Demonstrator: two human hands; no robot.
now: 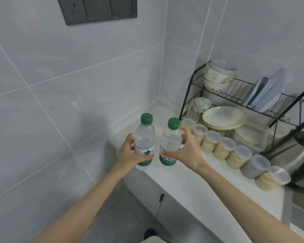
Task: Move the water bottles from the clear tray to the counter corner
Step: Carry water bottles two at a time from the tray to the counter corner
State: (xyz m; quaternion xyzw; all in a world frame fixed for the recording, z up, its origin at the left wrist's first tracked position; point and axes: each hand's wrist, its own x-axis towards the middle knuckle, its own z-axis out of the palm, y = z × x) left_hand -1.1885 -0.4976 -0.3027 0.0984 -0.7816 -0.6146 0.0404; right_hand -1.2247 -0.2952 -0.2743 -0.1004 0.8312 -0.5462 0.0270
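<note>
Two clear water bottles with green caps and green-and-white labels stand upright side by side at the left end of the white counter (186,179). My left hand (128,151) grips the left bottle (145,135) around its middle. My right hand (186,148) curls around the right bottle (171,139), thumb at the label and fingers behind its shoulder. The bottles' bases sit at or just above the counter's front edge; I cannot tell if they touch it. The counter corner (156,109) lies behind them. The clear tray is not in view.
A row of lidded clear jars (225,149) with pale contents runs along the counter to the right. Behind it stands a black wire dish rack (235,95) with bowls and plates. A steel kettle (298,155) sits far right. Tiled walls close the corner.
</note>
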